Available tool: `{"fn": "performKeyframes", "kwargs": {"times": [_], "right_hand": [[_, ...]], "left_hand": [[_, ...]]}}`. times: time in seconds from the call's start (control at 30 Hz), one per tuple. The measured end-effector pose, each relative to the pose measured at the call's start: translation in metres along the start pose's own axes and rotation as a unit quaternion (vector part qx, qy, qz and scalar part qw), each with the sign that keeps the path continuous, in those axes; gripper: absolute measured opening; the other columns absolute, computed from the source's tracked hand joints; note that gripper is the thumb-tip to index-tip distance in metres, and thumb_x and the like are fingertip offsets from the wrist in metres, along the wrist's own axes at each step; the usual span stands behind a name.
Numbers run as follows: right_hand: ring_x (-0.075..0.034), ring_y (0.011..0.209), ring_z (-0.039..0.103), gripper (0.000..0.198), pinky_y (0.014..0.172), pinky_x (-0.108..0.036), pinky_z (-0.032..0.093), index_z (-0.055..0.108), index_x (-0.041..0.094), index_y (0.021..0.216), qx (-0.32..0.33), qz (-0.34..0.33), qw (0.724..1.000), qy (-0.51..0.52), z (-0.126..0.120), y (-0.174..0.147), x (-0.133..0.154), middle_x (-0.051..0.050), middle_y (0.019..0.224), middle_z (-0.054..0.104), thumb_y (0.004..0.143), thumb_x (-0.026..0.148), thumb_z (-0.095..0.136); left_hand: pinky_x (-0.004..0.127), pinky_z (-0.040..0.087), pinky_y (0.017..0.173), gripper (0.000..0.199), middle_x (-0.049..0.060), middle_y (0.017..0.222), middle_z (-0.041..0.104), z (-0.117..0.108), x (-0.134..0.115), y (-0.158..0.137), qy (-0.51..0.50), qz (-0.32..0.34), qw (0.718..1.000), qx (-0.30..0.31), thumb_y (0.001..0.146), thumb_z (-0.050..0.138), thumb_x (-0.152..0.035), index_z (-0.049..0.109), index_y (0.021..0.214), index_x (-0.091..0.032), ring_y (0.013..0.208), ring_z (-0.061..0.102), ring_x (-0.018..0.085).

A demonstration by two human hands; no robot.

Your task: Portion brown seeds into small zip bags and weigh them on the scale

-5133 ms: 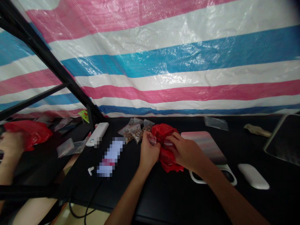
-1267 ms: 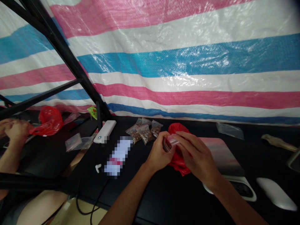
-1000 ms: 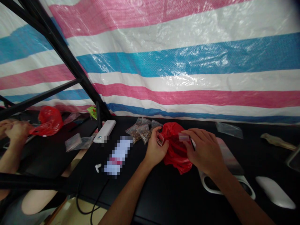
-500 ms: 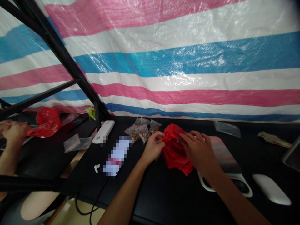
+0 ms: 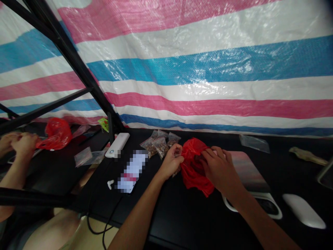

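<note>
My left hand (image 5: 170, 162) is closed in a pinch on a small clear zip bag (image 5: 177, 172), with brown bits showing below the fingers. Right beside it is a crumpled red plastic bag (image 5: 194, 173) on the black table. The fingers of my right hand (image 5: 217, 165) are bent together at the red bag's opening; their tips, and whatever they hold, are hidden. Behind my left hand lie several filled zip bags (image 5: 160, 146) of brown bits. A flat scale (image 5: 247, 170) with a metallic top sits partly under my right forearm.
Left of my arm are a phone (image 5: 132, 172), a white earbud (image 5: 110, 184) and a white power bank (image 5: 118, 145). A white mouse-like object (image 5: 304, 210) and an empty clear bag (image 5: 255, 143) lie rightward. Another person's hands (image 5: 23, 144) work beyond the black frame (image 5: 75, 67).
The view has shifted slightly, moving the scene a little rightward. My right fingers have shifted slightly at the red bag's opening. My left hand keeps its pinch.
</note>
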State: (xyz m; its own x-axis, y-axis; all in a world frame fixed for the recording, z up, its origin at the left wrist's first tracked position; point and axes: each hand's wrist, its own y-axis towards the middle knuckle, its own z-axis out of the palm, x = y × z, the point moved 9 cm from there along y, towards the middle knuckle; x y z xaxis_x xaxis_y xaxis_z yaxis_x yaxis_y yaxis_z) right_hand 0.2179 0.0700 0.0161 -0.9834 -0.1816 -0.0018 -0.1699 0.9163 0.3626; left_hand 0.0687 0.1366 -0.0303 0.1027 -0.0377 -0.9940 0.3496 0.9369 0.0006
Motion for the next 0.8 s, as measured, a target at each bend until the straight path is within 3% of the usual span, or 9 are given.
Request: {"fn": "performKeyframes", "kwargs": {"times": [0.27, 0.5, 0.67, 0.8], "right_hand": [[-0.032, 0.114, 0.057, 0.017, 0.095, -0.048, 0.033, 0.071, 0.019, 0.109, -0.029, 0.007, 1.000, 0.001, -0.003, 0.000, 0.000, -0.008, 0.110, 0.076, 0.095, 0.022, 0.061], [-0.031, 0.114, 0.058, 0.021, 0.096, -0.047, 0.030, 0.069, 0.019, 0.111, -0.027, 0.015, 0.999, 0.018, 0.003, 0.003, -0.005, -0.008, 0.108, 0.078, 0.093, 0.017, 0.058], [-0.029, 0.111, 0.060, 0.019, 0.095, -0.046, 0.029, 0.068, 0.019, 0.110, -0.053, 0.042, 0.997, 0.038, -0.003, 0.005, -0.012, -0.009, 0.106, 0.077, 0.095, 0.019, 0.057], [-0.028, 0.108, 0.061, 0.026, 0.094, -0.046, 0.030, 0.069, 0.020, 0.116, -0.073, 0.054, 0.995, 0.047, -0.013, 0.006, -0.015, -0.008, 0.109, 0.077, 0.093, 0.016, 0.057]], "left_hand": [[0.020, 0.035, 0.061, 0.024, -0.004, 0.075, 0.049, 0.000, 0.005, 0.008, -0.031, -0.003, 1.000, -0.005, 0.057, 0.055, -0.015, 0.054, 0.080, -0.021, 0.068, 0.045, 0.011], [0.019, 0.032, 0.054, 0.028, -0.004, 0.076, 0.048, 0.001, 0.011, 0.012, -0.077, 0.000, 0.997, -0.002, 0.056, 0.051, -0.013, 0.053, 0.082, -0.022, 0.061, 0.041, 0.009], [0.021, 0.040, 0.066, 0.026, -0.004, 0.082, 0.053, -0.005, -0.006, 0.012, -0.031, 0.087, 0.994, -0.061, 0.062, 0.056, -0.011, 0.047, 0.083, -0.022, 0.074, 0.050, 0.011], [0.025, 0.044, 0.075, 0.030, -0.003, 0.088, 0.058, 0.000, -0.011, 0.012, -0.017, 0.107, 0.993, -0.053, 0.064, 0.058, -0.010, 0.042, 0.086, -0.023, 0.080, 0.056, 0.013]]}}
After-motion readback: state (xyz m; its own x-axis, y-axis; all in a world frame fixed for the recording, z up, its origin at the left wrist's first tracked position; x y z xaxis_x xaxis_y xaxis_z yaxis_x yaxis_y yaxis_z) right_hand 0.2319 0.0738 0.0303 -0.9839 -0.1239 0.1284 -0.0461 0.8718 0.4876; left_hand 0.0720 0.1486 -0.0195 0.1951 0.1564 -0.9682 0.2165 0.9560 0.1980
